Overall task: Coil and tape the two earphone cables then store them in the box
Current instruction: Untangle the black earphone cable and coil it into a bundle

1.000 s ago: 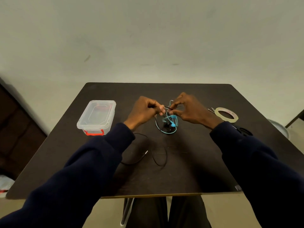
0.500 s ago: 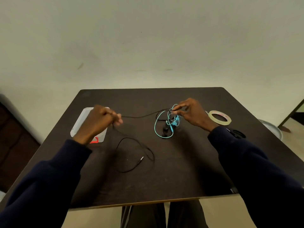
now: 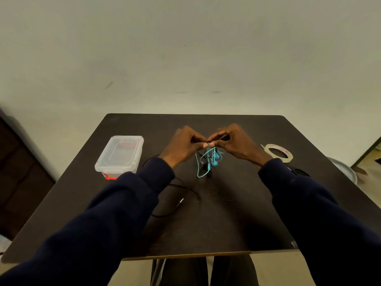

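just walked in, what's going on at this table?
A person's left hand and right hand meet above the table, fingers pinching the tangled earphone cables at the top; blue loops and earbuds hang below. The black cable trails loose across the table toward the near edge. Nothing is coiled or taped yet. The clear box sits to the left, the tape roll to the right, both untouched.
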### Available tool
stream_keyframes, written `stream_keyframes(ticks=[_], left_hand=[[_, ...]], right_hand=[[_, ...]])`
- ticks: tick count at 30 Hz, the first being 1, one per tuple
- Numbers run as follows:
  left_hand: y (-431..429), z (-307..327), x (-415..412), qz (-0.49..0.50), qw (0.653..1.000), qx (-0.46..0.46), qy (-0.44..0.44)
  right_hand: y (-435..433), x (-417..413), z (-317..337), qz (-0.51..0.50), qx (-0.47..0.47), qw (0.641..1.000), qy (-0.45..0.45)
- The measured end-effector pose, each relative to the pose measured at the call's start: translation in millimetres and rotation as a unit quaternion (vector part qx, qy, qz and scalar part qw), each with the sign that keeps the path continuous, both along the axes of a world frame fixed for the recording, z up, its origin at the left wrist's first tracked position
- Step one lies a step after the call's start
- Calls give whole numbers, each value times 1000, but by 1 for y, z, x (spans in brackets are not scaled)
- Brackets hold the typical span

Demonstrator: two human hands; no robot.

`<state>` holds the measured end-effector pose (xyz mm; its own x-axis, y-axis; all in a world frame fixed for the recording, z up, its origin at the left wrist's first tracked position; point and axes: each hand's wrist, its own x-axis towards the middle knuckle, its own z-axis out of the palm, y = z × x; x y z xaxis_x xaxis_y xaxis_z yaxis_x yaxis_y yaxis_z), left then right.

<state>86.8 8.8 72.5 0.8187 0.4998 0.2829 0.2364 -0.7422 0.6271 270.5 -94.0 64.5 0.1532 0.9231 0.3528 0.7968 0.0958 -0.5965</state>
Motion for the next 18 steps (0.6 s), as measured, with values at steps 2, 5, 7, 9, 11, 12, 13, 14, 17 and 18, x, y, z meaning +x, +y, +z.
stream_keyframes(ticks=[2,5,7,9,11,12,13,14,17,18], left_hand=[[0,-1,4,9,1000,9,-16],[2,-1,5,16,998,0,-62],[2,1,4,6,997,-9,-81],[4,3,2,1,995,-10,-97],[8,4,0,5,993,-22,-114],[11,5,-1,10,992,-34,-119],[13,5,-2,13,991,-49,-124],[15,6,-3,14,989,-66,-128],[21,9,-6,12,983,-108,-149],[23,11,-7,11,982,-111,-155]], right_hand=[[-4,3,1,5,-5,1000,-14],[-9,6,-1,1,-28,999,-35],[-11,7,-2,0,-25,999,-28],[-11,8,-2,5,-16,1000,-3],[-11,10,-1,19,-14,999,22],[-12,12,-2,30,-15,999,30],[-13,14,-2,40,-17,998,36],[-14,15,-4,47,-19,998,39],[-16,19,-9,43,-38,997,51],[-17,20,-11,35,-43,997,49]])
